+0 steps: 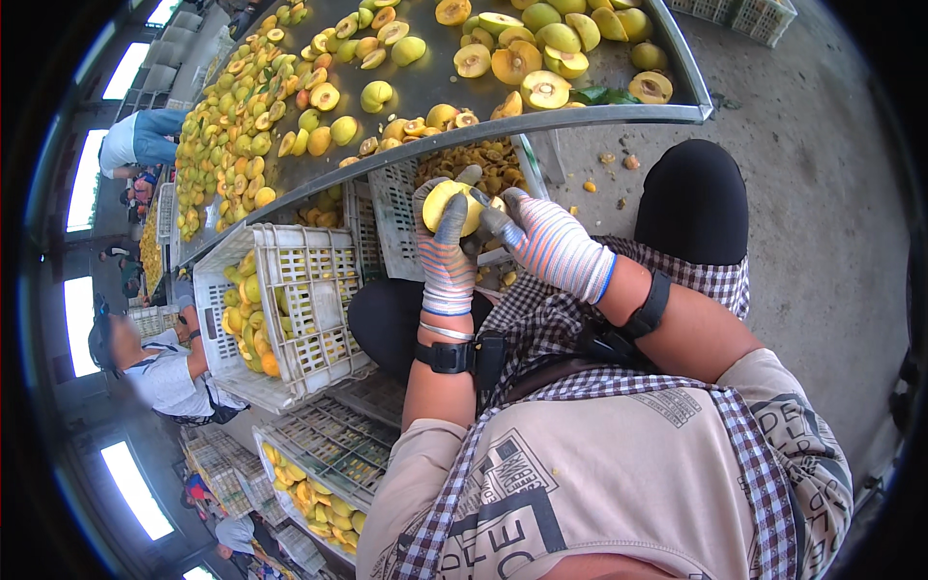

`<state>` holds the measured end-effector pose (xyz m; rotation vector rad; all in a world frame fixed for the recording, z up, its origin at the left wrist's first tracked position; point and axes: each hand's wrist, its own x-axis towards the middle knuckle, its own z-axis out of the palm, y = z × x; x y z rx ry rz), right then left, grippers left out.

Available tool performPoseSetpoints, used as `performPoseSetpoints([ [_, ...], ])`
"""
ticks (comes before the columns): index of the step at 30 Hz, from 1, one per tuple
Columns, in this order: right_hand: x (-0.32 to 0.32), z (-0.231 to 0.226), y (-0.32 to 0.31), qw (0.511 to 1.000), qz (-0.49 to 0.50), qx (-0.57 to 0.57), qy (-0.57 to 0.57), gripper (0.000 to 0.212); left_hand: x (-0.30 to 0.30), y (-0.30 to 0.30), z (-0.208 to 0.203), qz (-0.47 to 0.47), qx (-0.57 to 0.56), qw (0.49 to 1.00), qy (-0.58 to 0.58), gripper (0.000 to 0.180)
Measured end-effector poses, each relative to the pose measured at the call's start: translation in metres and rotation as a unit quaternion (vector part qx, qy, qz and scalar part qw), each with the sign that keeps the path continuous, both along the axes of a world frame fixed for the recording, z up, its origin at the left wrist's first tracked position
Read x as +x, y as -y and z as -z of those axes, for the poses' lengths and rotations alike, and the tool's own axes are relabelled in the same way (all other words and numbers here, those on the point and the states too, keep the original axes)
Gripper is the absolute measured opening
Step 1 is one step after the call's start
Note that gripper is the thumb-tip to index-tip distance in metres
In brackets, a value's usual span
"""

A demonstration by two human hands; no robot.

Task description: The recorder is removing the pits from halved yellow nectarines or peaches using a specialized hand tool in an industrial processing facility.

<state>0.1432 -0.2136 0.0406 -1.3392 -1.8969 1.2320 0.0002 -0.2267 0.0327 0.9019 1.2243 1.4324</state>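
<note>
In front of my lap, my left hand (447,253), in a striped knit glove with grey fingertips, grips a halved yellow peach (445,208). The pale cut face shows between thumb and fingers. My right hand (556,237), gloved the same way, is closed at the fruit's right side, its thumb and fingers drawn together. A small pale bit shows at those fingertips, but I cannot make out what they hold. Just beyond both hands, under the table edge, a crate (396,217) stands beside a heap of brownish-orange fruit pieces (474,164).
A metal-rimmed table (425,92) bears many whole and halved peaches (517,60). White plastic crates (314,290) with fruit stand at my left, another crate (333,454) lower down. A person (174,362) works farther left. Fruit scraps (630,162) lie on the concrete floor (802,193).
</note>
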Motion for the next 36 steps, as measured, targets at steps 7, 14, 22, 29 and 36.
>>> performPoseSetpoints([
  [7,-0.003,0.001,0.007,0.999,0.018,0.033,0.036,0.03,0.01,0.0,0.014,0.009,0.039,0.999,0.026,0.052],
  [14,-0.006,-0.003,0.007,0.995,0.017,0.062,0.081,0.03,0.021,-0.001,0.016,-0.02,0.089,0.995,-0.035,0.053],
  [22,-0.005,-0.003,0.005,0.995,-0.019,0.029,0.093,0.041,0.018,-0.004,0.024,-0.029,0.114,0.991,-0.071,0.05],
  [29,-0.007,-0.001,0.007,0.996,-0.031,0.016,0.083,0.031,0.016,-0.004,0.027,-0.003,0.076,0.997,0.009,0.054],
  [36,-0.014,0.02,0.003,0.997,-0.03,-0.06,-0.046,0.034,0.017,-0.003,0.023,-0.005,0.05,0.997,0.055,0.058],
])
